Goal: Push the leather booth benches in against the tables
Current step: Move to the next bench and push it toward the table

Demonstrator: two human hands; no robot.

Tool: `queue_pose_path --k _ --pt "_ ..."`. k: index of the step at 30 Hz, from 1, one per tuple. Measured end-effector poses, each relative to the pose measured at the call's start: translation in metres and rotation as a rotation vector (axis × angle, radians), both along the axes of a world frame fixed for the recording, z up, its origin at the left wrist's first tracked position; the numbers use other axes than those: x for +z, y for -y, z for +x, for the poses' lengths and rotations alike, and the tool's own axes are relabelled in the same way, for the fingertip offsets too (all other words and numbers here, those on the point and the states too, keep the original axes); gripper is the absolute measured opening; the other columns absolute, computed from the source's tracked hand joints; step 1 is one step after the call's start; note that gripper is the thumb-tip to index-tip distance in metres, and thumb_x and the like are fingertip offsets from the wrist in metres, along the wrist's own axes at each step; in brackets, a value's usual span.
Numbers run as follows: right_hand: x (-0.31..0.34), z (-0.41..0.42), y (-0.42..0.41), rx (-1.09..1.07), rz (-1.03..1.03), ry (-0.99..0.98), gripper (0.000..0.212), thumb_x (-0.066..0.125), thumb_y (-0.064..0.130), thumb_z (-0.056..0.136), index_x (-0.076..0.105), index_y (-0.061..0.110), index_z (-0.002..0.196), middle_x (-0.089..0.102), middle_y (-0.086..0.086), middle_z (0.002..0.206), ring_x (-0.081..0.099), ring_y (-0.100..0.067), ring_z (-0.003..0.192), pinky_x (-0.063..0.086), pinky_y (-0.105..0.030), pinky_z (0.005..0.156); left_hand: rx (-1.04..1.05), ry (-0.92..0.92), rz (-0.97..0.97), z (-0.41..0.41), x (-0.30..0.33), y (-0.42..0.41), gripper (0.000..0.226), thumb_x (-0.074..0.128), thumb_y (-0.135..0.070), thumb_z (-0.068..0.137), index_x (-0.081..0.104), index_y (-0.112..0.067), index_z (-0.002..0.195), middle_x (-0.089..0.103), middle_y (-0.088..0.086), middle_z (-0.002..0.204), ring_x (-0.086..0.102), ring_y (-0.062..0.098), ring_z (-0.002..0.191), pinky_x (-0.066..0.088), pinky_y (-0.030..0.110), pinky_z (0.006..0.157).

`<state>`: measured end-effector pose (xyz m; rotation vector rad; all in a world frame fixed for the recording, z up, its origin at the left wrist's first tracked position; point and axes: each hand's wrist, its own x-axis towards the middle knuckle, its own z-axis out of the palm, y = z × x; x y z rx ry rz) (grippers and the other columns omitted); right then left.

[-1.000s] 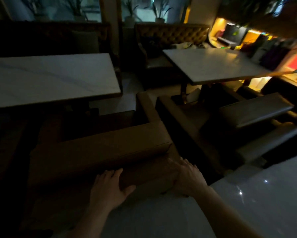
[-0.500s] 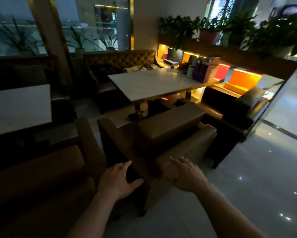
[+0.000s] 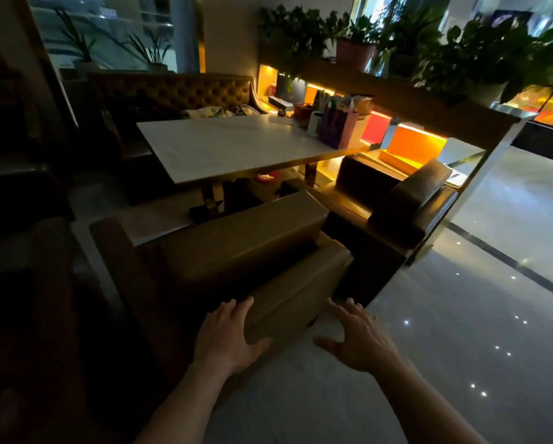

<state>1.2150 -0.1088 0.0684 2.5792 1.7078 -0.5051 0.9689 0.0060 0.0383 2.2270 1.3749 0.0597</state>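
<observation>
The fingers (image 3: 233,307) of the left hand (image 3: 225,339) are straight and spread, laid against the back of the brown leather bench (image 3: 236,251), with the thumb stretched out to the right along its lower edge; they press flat and curl round nothing. The right hand (image 3: 357,336) is also released, its fingers (image 3: 349,307) splayed and straight, near the bench's right rear corner; whether they touch the leather or hover just off it cannot be told in the dim light. Both forearms reach in from the bottom of the view. The bench stands directly ahead of the hands, its padded backrest toward the person and its seat facing the white marble surface (image 3: 236,145) beyond, with a strip of floor showing between bench and table base. To the right, a darker leather armchair (image 3: 406,200) sits just beside the bench. On the far side of the white surface is a tufted bench (image 3: 176,92) against the wall. A lit shelf (image 3: 413,145) with orange and red boxes glows at the right, potted plants (image 3: 480,56) ranged above it, and glossy pale floor tiles (image 3: 461,331) reflect small points of light.
</observation>
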Motion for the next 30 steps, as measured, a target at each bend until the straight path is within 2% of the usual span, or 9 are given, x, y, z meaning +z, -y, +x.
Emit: queue_pose_path --k 8,12,15,21,26,28,30 --pt "-0.020 0.102 -0.098 0.128 -0.065 -0.020 0.097 0.051 0.079 0.081 0.008 0.037 0.157 0.009 -0.013 0.166 0.013 -0.032 0.152 0.022 -0.050 0.122 0.110 -0.048 -0.061 0.090 -0.040 -0.069 0.102 0.051 -0.084 0.072 0.004 -0.041 0.152 0.009 0.001 0.164 0.004 0.025 0.150 0.011 0.049 0.121" --pt "-0.033 0.133 -0.134 0.200 -0.101 -0.019 0.096 0.056 0.074 0.082 0.009 0.036 0.157 0.013 -0.012 0.165 0.018 -0.032 0.151 0.027 -0.050 0.120 0.163 -0.057 -0.119 0.117 -0.047 -0.087 0.105 0.053 -0.086 0.068 0.003 -0.045 0.151 0.007 -0.003 0.164 0.006 0.025 0.149 0.016 0.049 0.120" --pt "-0.054 0.155 -0.169 0.267 -0.133 -0.013 0.097 0.057 0.074 0.082 0.009 0.036 0.157 0.014 -0.012 0.165 0.016 -0.032 0.151 0.028 -0.051 0.119 0.213 -0.072 -0.118 0.134 -0.060 -0.101 0.109 0.055 -0.087 0.065 0.002 -0.046 0.151 0.007 -0.003 0.164 0.006 0.025 0.149 0.014 0.048 0.119" --pt "-0.111 0.201 -0.243 0.457 -0.199 -0.020 0.102 0.059 0.073 0.081 0.002 0.037 0.157 0.003 -0.010 0.167 0.000 -0.032 0.154 0.017 -0.054 0.123 0.389 -0.150 -0.142 0.154 -0.099 -0.112 0.111 0.062 -0.083 0.064 0.003 -0.046 0.150 0.009 -0.002 0.164 0.007 0.024 0.149 0.010 0.047 0.119" --pt "-0.153 0.224 -0.298 0.644 -0.247 0.028 0.113 0.064 0.073 0.077 -0.011 0.041 0.155 -0.009 -0.008 0.167 -0.015 -0.034 0.152 0.004 -0.061 0.122 0.479 -0.222 -0.132 0.163 -0.135 -0.117 0.114 0.061 -0.083 0.064 -0.001 -0.044 0.151 0.005 -0.002 0.164 0.000 0.023 0.150 0.004 0.047 0.121" --pt "-0.167 0.229 -0.309 0.682 -0.267 0.022 0.114 0.065 0.073 0.076 -0.012 0.042 0.154 -0.009 -0.005 0.167 -0.015 -0.032 0.152 0.002 -0.064 0.120 0.479 -0.267 -0.135 0.163 -0.147 -0.120 0.114 0.059 -0.083 0.065 -0.003 -0.044 0.151 0.003 -0.003 0.165 -0.002 0.023 0.150 0.002 0.047 0.121" --pt "-0.178 0.232 -0.306 0.676 -0.203 0.010 0.110 0.061 0.077 0.075 -0.008 0.044 0.155 -0.004 -0.002 0.168 -0.011 -0.030 0.153 0.004 -0.066 0.120 0.483 -0.290 -0.145 0.163 -0.155 -0.122 0.111 0.058 -0.083 0.066 -0.002 -0.043 0.151 0.005 -0.003 0.164 -0.001 0.023 0.150 0.003 0.048 0.121"
